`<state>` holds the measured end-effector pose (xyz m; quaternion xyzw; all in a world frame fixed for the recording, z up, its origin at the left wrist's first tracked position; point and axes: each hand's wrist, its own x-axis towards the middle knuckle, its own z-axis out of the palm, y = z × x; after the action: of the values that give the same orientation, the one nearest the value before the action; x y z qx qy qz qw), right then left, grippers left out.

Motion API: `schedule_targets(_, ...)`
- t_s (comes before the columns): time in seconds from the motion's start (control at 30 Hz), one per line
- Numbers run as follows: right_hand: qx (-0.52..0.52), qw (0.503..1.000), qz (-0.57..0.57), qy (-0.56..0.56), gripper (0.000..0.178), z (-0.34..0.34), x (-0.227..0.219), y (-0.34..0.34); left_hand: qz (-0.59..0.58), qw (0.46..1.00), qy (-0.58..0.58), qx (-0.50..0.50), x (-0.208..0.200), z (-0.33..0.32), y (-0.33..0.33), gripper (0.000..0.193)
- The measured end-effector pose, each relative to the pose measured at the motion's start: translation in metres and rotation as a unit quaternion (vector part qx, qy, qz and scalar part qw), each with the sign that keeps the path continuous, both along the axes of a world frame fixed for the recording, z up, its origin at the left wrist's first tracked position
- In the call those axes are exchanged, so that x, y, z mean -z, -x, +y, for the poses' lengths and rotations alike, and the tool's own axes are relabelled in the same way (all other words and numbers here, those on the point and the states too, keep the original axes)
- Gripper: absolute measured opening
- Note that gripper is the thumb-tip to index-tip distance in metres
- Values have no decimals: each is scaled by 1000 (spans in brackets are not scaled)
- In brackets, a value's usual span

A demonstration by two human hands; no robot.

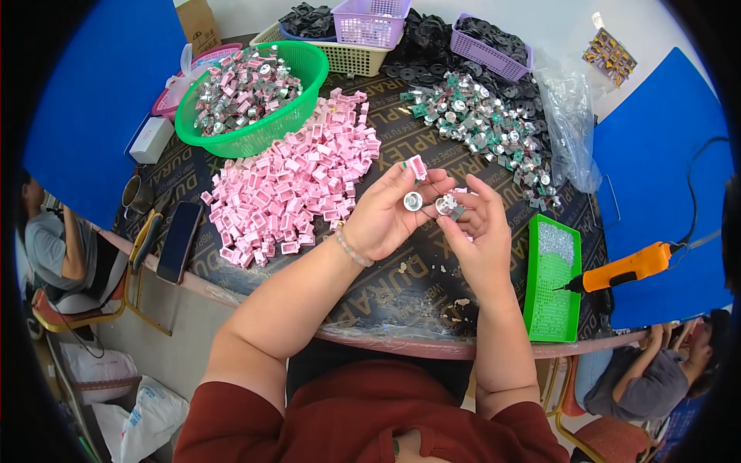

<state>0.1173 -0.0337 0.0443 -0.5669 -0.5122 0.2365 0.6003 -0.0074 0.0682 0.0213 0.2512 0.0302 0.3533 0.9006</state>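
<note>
My left hand (382,217) pinches a small pink plastic housing (417,167) between thumb and fingers, above the near middle of the table. Below the housing, a round silver cup-shaped part (413,201) rests against the same hand's fingers. Facing it, my right hand (486,231) has its thumb and fingers closed on a silver round part with thin wires (447,204). Dark wires run between the two hands. A heap of pink housings (297,181) lies left of my hands, and a pile of silver parts with green boards (482,123) lies beyond them to the right.
A green basket (315,85) of pink-and-silver pieces stands far left. At right, a green tray (553,309) holds tiny silver pieces, with an orange electric screwdriver (629,266) over its edge. A phone (179,241) and a mug (137,194) lie left. People sit at both sides.
</note>
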Motion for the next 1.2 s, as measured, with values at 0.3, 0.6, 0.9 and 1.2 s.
schedule_targets(0.3,-17,995,-49,82,54,0,1,-3,139,970,-148,135,-19,14,21,20)
schedule_targets(0.6,-28,987,-103,120,42,-6,-3,-14,238,878,-230,-346,-38,40,24,17)
schedule_targets(0.9,-35,996,-79,18,43,-28,-35,-4,334,741,-432,-392,-100,69,64,29)
schedule_targets(1.2,3,923,-362,-130,54,-41,-26,-9,263,904,-336,33,-40,-32,10,19)
